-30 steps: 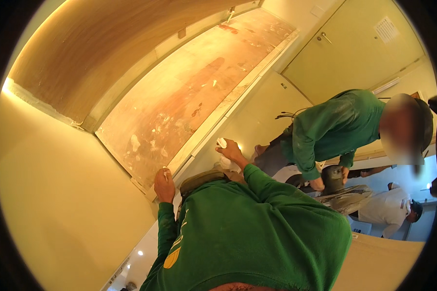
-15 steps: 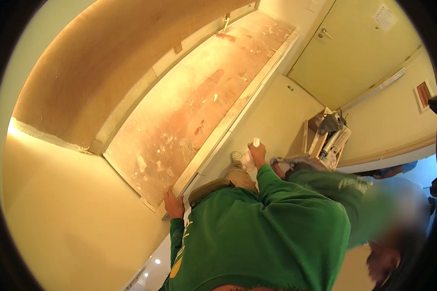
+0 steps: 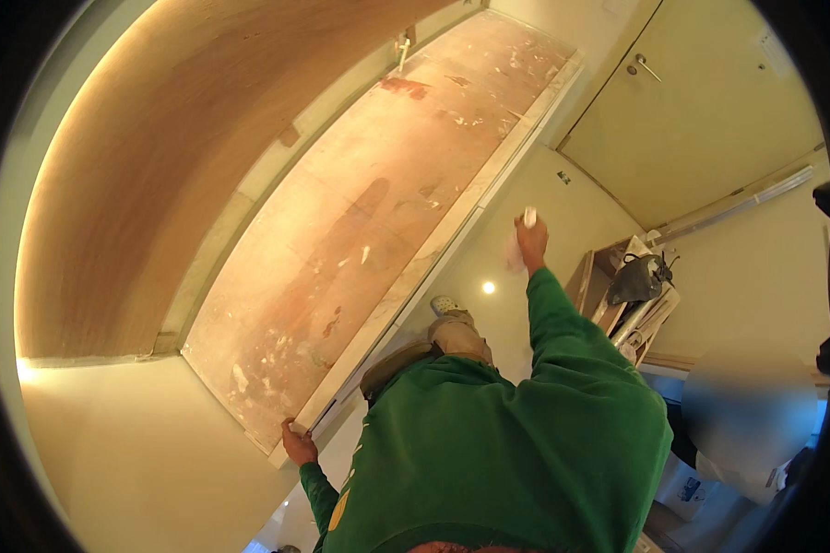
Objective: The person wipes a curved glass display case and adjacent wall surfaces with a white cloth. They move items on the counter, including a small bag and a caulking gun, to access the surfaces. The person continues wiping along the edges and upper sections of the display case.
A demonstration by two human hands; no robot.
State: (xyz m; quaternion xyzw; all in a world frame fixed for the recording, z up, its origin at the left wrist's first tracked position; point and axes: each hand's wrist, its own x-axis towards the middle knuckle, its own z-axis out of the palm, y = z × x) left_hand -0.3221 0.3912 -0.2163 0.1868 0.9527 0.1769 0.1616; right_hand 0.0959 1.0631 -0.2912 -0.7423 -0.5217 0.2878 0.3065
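My left hand (image 3: 296, 448) grips the near corner of a long, paint-stained reddish ledge (image 3: 360, 221) with a pale rim. My right hand (image 3: 531, 236) is stretched out far ahead, closed on a white cloth (image 3: 516, 247) pressed against the cream panel (image 3: 526, 304) beside the ledge's rim. My green sleeves and chest fill the lower middle. My knee and a shoe (image 3: 446, 305) show just below the ledge rim.
A wooden crate (image 3: 609, 281) with tools stands against the wall at right. Another person (image 3: 747, 415) is at the lower right. A cream door with a handle (image 3: 645, 66) is top right, and a curved wooden wall (image 3: 157, 157) backs the ledge.
My right hand with the cloth has swept farther away along the cream panel. My left hand has stayed on the ledge's corner. The other person has dropped out toward the lower right.
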